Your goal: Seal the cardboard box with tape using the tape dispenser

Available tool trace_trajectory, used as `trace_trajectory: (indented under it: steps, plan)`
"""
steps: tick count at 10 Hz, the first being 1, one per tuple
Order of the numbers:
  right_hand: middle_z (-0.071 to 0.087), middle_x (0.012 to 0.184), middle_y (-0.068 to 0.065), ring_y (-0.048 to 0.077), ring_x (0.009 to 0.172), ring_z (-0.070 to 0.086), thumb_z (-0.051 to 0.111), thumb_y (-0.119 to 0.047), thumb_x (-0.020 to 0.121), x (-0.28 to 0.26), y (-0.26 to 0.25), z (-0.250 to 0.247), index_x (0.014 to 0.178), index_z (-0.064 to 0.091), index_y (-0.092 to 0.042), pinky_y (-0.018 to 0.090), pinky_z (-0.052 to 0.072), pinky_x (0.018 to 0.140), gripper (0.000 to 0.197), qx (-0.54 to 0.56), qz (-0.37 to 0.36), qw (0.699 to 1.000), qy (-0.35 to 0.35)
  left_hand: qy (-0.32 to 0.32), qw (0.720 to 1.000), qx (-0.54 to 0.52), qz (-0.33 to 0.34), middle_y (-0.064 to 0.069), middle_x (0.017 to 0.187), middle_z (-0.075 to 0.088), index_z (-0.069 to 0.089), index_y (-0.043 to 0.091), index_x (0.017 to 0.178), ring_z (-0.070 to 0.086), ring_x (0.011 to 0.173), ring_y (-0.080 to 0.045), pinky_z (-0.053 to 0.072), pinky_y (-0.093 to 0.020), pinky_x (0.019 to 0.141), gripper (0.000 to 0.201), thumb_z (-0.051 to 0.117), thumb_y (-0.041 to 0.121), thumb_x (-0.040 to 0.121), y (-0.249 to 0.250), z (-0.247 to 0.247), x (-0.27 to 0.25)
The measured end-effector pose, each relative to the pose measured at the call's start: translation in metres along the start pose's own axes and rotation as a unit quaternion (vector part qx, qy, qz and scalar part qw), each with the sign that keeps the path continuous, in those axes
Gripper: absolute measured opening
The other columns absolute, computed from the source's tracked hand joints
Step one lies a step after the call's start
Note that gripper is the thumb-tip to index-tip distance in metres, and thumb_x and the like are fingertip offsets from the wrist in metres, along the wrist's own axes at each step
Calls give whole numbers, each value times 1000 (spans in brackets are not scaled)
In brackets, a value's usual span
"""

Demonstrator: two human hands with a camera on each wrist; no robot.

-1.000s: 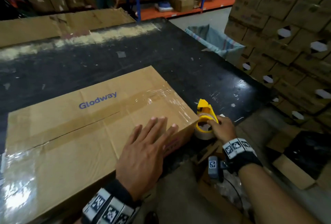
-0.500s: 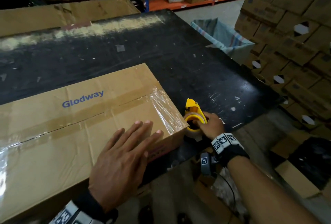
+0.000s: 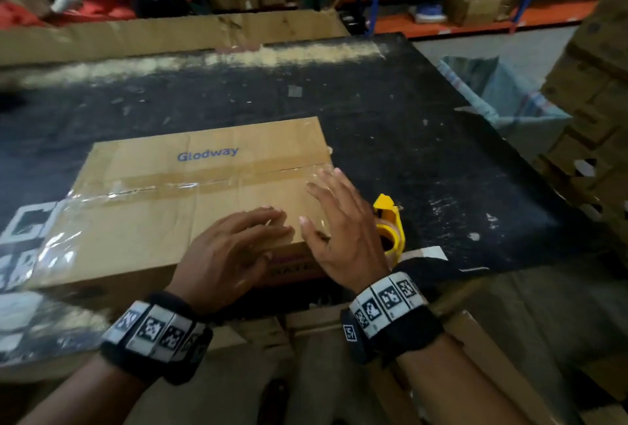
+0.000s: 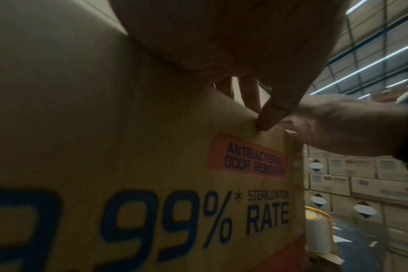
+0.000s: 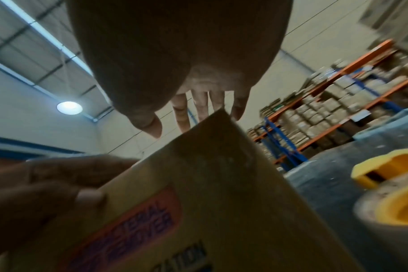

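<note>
Just right of the flat right hand (image 3: 343, 231), beside the taped brown cardboard box (image 3: 190, 200): yellow tape dispenser (image 3: 390, 224), untouched; left hand (image 3: 231, 251) also flat, holding nothing.

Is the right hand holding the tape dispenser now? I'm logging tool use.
No: in the head view the right hand is open above the cardboard box, while the tape dispenser stands alone on the table.

Brown cardboard box (image 3: 190, 207), blue "Glodway" lettering on top, glossy clear tape (image 3: 142, 188) shining along its seam. On the side, an orange label (image 4: 247, 156) with dark blue print and big navy numerals. Bright yellow tape dispenser (image 3: 390, 220) beside it. Black table (image 3: 407, 125), speckled white, pale streak along its far edge.
</note>
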State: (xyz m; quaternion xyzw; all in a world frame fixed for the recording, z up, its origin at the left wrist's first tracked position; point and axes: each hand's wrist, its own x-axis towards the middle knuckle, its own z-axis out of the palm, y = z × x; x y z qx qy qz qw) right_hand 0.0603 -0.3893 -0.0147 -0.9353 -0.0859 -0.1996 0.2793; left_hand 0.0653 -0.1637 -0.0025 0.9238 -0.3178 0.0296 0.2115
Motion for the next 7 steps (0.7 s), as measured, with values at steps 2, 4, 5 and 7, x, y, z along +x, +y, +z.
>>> trace_trajectory:
  steps: [2, 4, 5, 7]
  plan:
    - [53, 148, 1, 21, 142, 40, 45, -47, 92, -3, 1, 15, 131, 61, -24, 44, 28, 115, 48, -64, -17, 997, -30, 101, 983, 43, -146, 5, 151, 53, 59, 32, 138, 43, 144, -20, 40, -58, 113, 51, 50, 48, 91, -29, -24, -53]
    - [55, 144, 3, 23, 139, 44, 46, -45, 91, -4, 0, 17, 128, 62, -23, 44, 31, 112, 45, -91, -28, 995, -18, 113, 926, 128, -337, -1, 167, 33, 42, 40, 152, 26, 156, -26, 23, -55, 123, 70, 19, 74, 94, -88, -47, -125]
    - [57, 143, 2, 22, 137, 45, 46, -44, 91, -6, 1, 19, 127, 62, -23, 45, 33, 111, 44, -94, -30, 995, -17, 89, 929, 136, -332, 3, 168, 29, 33, 44, 156, 24, 156, -22, 19, -53, 124, 74, 10, 76, 93, -99, -41, -141]
    - [45, 154, 0, 18, 147, 32, 40, -47, 94, -4, -1, 13, 140, 53, -25, 46, 31, 116, 52, -36, -18, 999, -27, 167, 939, 72, -291, 2, 153, 49, 51, 35, 146, 43, 142, -21, 36, -49, 114, 58, 38, 61, 97, -98, -55, -147]
